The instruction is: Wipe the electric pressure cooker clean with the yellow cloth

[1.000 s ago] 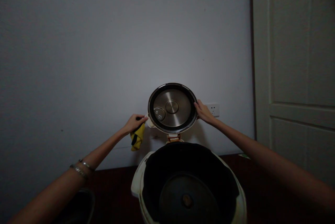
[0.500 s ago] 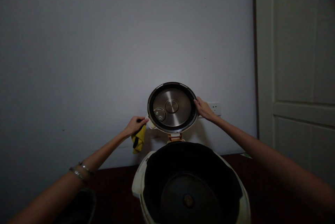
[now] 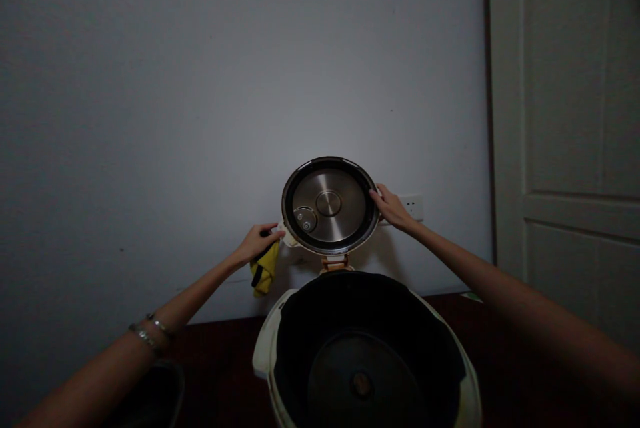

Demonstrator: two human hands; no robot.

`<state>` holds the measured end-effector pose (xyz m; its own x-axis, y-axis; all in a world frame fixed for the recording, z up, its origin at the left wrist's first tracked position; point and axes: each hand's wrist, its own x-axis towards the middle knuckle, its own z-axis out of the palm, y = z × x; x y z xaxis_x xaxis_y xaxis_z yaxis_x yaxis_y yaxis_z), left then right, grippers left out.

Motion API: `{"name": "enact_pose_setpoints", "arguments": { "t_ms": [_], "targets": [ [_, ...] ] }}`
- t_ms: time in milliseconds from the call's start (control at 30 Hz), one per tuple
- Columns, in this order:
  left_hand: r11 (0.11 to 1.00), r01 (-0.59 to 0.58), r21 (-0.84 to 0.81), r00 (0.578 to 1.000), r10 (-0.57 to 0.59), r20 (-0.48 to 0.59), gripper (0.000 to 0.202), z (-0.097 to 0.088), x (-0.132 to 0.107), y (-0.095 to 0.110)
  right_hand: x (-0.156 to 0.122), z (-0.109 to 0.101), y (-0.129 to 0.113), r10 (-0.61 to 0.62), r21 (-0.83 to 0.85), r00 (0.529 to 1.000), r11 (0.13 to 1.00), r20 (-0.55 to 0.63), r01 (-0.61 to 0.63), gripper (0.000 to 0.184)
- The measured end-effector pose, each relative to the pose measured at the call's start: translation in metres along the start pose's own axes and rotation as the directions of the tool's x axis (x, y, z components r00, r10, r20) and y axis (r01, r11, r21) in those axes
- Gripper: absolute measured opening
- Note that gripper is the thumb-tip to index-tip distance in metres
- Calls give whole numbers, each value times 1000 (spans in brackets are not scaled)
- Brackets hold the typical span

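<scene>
Cooker lid [image 3: 329, 205]: brushed stainless steel, smooth, soft sheen. Dark seal ring [image 3: 286, 200] around it: looks rubbery, slight gloss. Yellow cloth [image 3: 264, 271]: soft matt fabric, black band. Cooker body [image 3: 263, 348]: smooth cream plastic, light gloss. Inner pot [image 3: 360, 308]: dark coated metal, dull sheen. Tabletop [image 3: 225, 365]: dark reddish wood, low sheen. Wall [image 3: 200, 95]: smooth matt paint. Door [image 3: 560, 95]: pale painted panels, satin finish. Wall socket [image 3: 413, 207]: smooth white plastic. Bracelets [image 3: 147, 337]: shiny silver-toned metal.
</scene>
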<state>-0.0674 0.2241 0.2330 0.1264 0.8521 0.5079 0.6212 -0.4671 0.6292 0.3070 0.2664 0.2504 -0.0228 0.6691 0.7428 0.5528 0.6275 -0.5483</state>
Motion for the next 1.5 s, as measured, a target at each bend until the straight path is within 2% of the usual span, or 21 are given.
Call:
{"name": "enact_pose_setpoints", "arguments": {
  "t_ms": [133, 333, 867, 1067, 1500],
  "targets": [
    [999, 5, 46, 998, -2, -56, 71, -4, 2, -2, -1, 0, 1, 47, 69, 998, 996, 33, -49, 50],
    [995, -24, 94, 998, 28, -48, 76, -6, 1, -1, -2, -2, 4, 91, 124, 994, 987, 58, -98, 53],
    [1000, 2, -2, 999, -2, -53, 84, -3, -4, 5, -6, -7, 5, 59, 98, 995, 993, 80, -67, 54],
    [1000, 0, 12, 999, 1, -45, 85, -3, -3, 4, -4, -8, 7, 69, 88, 994, 993, 87, -77, 60],
    [1000, 8, -11, 999, -9, -36, 87, -4, -2, 4, -11, -10, 4, 70, 107, 993, 991, 97, -80, 58]
  ]
}}
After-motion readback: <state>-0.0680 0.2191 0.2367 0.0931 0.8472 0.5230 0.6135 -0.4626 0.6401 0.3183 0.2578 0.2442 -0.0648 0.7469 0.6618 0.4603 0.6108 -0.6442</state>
